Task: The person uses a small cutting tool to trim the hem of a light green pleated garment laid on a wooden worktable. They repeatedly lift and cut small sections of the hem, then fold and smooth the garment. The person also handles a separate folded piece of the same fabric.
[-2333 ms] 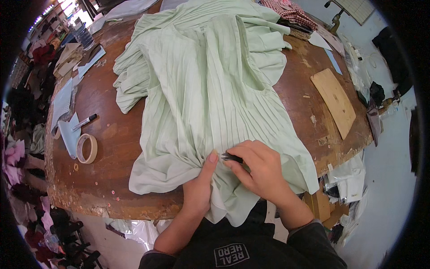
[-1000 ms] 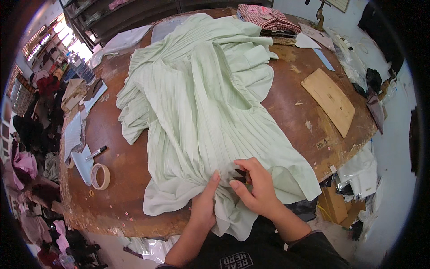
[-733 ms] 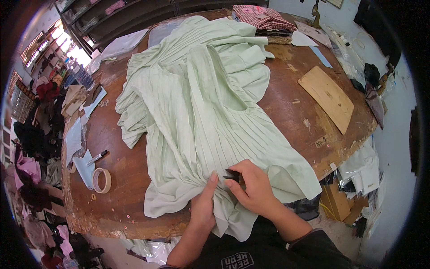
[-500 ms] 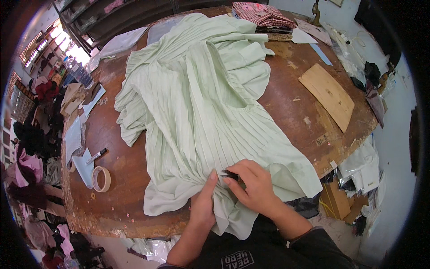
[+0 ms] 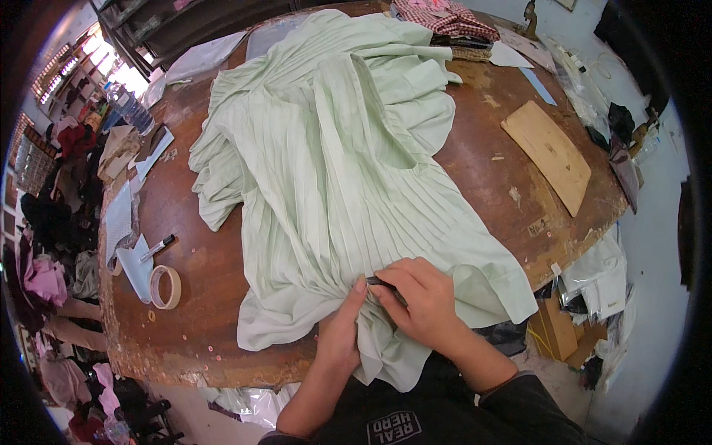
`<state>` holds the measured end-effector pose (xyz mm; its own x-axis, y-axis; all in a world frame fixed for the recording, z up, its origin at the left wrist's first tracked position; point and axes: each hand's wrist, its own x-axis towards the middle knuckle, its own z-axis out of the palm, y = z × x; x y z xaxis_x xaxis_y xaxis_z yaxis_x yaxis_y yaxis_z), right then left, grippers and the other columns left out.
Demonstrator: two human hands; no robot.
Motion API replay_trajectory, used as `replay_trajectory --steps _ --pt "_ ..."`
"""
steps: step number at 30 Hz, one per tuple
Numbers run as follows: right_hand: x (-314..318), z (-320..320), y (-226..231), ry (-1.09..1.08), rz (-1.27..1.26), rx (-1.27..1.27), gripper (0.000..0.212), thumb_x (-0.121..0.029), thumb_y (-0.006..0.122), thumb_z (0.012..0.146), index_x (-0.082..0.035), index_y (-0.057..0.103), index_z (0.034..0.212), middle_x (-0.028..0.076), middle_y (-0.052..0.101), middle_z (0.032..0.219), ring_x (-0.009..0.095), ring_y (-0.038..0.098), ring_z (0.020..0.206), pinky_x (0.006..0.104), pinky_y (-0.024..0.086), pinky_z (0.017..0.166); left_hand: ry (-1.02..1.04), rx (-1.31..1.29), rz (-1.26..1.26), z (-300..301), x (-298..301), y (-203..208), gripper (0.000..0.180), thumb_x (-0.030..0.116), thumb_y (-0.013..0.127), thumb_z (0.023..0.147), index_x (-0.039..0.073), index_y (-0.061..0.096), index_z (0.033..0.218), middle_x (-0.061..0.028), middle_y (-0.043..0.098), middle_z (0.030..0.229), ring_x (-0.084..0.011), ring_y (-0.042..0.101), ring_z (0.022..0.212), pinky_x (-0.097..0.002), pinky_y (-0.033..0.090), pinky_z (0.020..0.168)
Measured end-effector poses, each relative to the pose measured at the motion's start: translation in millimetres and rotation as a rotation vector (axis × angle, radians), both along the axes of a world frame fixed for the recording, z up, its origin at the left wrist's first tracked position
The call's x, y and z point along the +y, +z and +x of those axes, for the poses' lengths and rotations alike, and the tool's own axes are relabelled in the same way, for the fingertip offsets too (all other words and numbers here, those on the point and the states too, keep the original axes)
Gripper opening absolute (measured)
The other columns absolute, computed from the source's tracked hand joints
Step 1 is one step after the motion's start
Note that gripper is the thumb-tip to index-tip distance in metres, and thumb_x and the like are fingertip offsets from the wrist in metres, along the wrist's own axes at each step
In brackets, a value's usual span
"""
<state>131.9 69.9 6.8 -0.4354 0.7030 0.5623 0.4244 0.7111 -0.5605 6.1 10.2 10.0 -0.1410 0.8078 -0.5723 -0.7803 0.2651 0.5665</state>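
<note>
A pale green pleated garment lies spread over the brown wooden table, its lower edge hanging toward me at the front. My left hand pinches a gathered bit of the cloth, thumb on top; its other fingers are mostly hidden under the fabric. Close against that thumb, my right hand grips small dark thread snips. Their tips point left, at the pinched cloth, and most of the tool is covered by my fingers.
On the left lie a tape roll, a marker and blue paper pieces. A tan board rests at the right. Folded checked clothes are stacked at the back, and a water bottle stands far left.
The snips' tips, apart before, now look closer together beside my left thumb. Both hands stay at nearly the same spot on the cloth, and the view has shifted slightly.
</note>
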Motion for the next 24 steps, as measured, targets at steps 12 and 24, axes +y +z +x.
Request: replay_trajectory --steps 12,24 --pt "-11 7 3 0.014 -0.240 0.081 0.025 -0.014 0.069 0.084 -0.001 0.061 0.104 0.015 0.063 0.090 0.033 0.061 0.075 0.0379 0.049 0.067 0.084 0.070 0.039 2 -1 4 0.046 0.012 0.065 0.094 -0.001 0.047 0.135 -0.0108 0.058 0.125 -0.0201 0.059 0.109 -0.0339 0.049 0.093" --pt "-25 23 23 0.318 -1.377 0.630 0.029 -0.025 0.051 0.102 0.001 0.058 0.110 0.005 0.059 0.088 0.010 0.052 0.071 0.0255 0.043 0.061 0.124 0.124 0.026 7 -1 6 0.046 0.011 0.067 0.093 0.000 0.048 0.134 -0.0090 0.059 0.124 -0.0168 0.059 0.107 -0.0311 0.048 0.091"
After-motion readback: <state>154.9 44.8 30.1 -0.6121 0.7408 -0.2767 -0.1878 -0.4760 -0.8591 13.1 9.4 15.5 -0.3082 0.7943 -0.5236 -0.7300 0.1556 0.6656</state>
